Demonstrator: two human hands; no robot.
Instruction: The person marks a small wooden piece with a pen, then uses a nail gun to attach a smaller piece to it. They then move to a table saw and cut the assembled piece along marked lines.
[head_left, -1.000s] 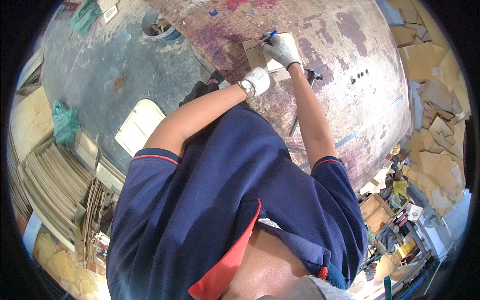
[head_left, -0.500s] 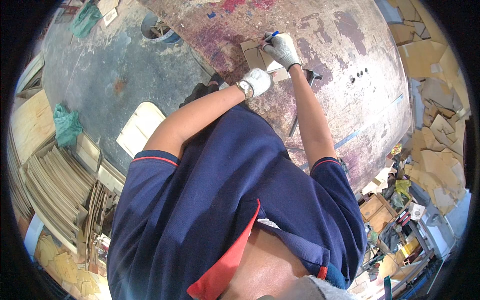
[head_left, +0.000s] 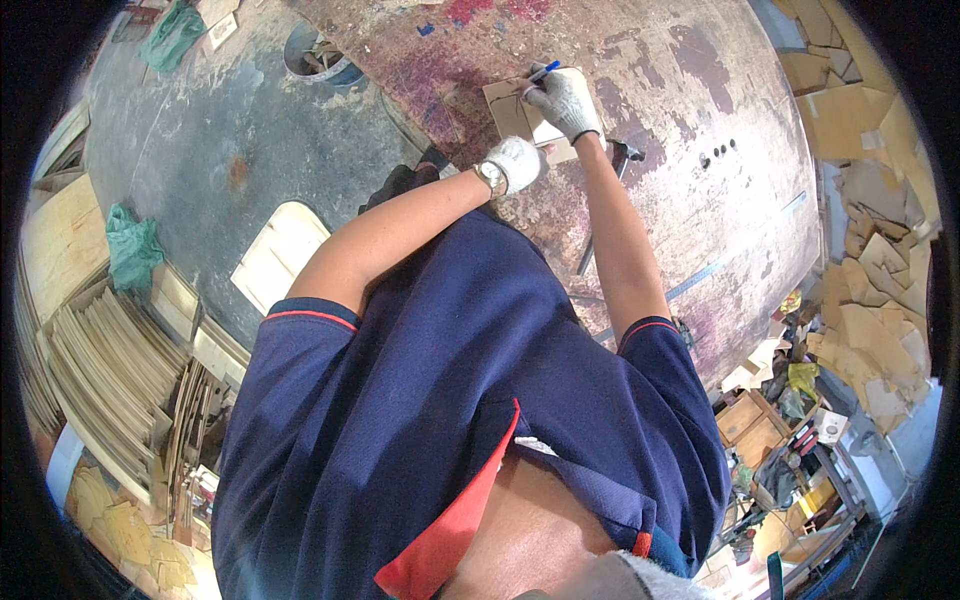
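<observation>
pen (head_left: pixel 546 71) pinched in right hand (head_left: pixel 563 104) wants light, steady strokes on the board (head_left: pixel 505 105); left hand (head_left: pixel 514 164) finger pose unclear.

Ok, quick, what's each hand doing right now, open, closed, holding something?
Left hand: gloved, at the pale board's near edge; grip cannot be told.
Right hand: gloved, closed, holding a blue pen.

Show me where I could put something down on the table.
The table has bare room between the dark tool and the dark spots, and between the blue pen and the red stain. It's crowded at the small board, where the left hand, right hand, pen and tool sit close together.
</observation>
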